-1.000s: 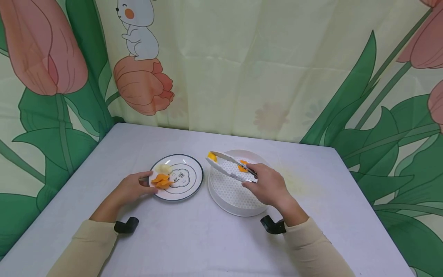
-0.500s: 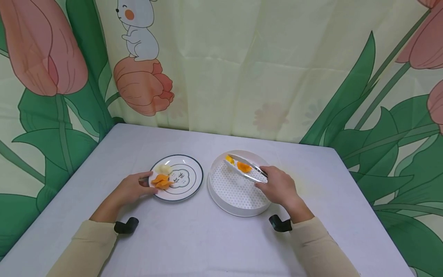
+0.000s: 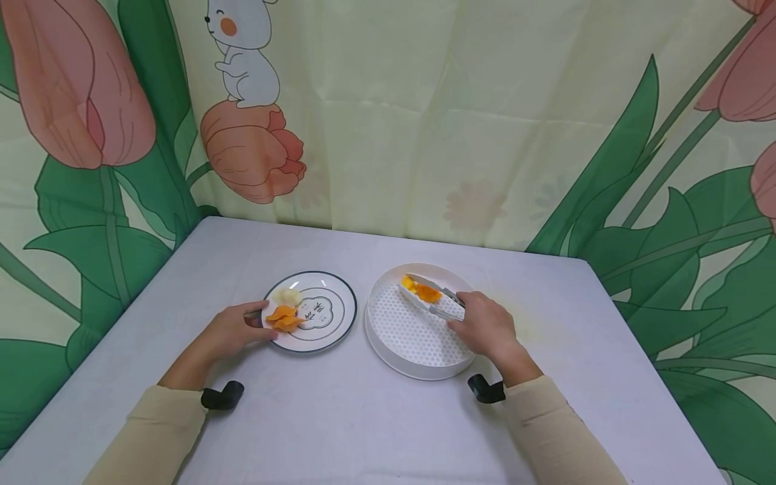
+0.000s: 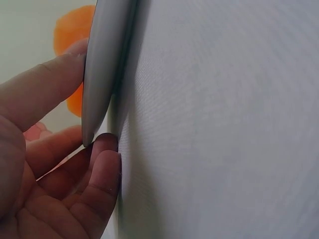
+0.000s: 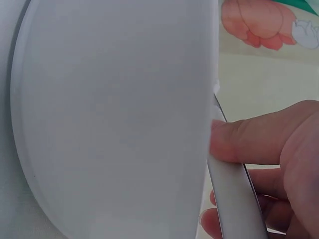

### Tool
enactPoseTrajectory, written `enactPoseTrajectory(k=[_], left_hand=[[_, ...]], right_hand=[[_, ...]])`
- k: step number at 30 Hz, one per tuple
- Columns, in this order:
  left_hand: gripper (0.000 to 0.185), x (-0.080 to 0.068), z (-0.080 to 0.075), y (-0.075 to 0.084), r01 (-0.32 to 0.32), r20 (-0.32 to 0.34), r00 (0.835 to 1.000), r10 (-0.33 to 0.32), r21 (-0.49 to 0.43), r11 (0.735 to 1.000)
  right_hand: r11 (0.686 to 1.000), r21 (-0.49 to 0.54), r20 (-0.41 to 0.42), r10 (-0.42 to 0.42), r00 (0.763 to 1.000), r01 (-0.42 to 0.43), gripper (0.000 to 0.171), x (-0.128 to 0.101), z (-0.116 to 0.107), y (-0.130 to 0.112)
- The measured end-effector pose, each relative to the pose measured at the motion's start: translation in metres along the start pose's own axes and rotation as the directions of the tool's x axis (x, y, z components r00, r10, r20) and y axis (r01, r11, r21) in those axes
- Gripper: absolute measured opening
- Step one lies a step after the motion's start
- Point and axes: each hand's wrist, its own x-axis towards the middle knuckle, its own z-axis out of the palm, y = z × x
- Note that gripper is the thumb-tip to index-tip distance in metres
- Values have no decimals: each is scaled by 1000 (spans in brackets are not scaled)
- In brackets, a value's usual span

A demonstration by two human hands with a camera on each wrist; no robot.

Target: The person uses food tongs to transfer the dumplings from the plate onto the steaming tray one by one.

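Observation:
My left hand (image 3: 233, 331) pinches the near-left rim of a white plate (image 3: 330, 330) with a dark edge line; in the left wrist view the thumb lies on top and fingers curl under. On that plate sit orange slices (image 3: 283, 319) and a pale yellowish piece (image 3: 286, 296). My right hand (image 3: 485, 325) grips metal tongs (image 3: 447, 314), whose tips reach inside a round white steamer basket (image 3: 418, 370) with a perforated bottom. A yellow piece (image 3: 409, 283) lies between the tong tips, low in the basket. Beside it is an orange piece (image 3: 428, 294), partly overlapped by the tongs.
A white cloth covers the table (image 3: 339, 424). Behind it hangs a curtain (image 3: 485, 135) printed with tulips and a white animal. Plate and basket stand side by side with a narrow gap between. Black wrist cameras (image 3: 222, 395) sit on both wrists.
The right hand has moved the tongs and the yellow piece rightward from near the basket's left rim, then down into the basket beside the orange piece. The left hand has stayed at the plate.

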Motion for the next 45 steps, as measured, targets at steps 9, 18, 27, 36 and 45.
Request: enactPoseTrajectory(k=[9, 18, 27, 36, 45], left_hand=[[90, 2, -1, -1, 10, -5, 1000, -10, -3, 1000], [91, 1, -2, -2, -7, 14, 1000, 7, -4, 1000], [92, 2, -2, -3, -8, 20, 1000, 8, -3, 1000], [93, 3, -2, -4, -10, 16, 1000, 10, 6, 1000], [94, 3, -2, -4, -12, 27, 1000, 12, -5, 1000]], right_hand=[[998, 56, -21, -16, 1000, 17, 63, -3, -5, -7], [977, 98, -33, -188, 982, 191, 57, -13, -11, -40], [925, 50, 37, -379, 925, 377, 51, -13, 2, -76], [907, 3, 112, -419, 901, 422, 54, -11, 8, -100], [899, -15, 151, -431, 890, 438, 50, -7, 13, -121]])
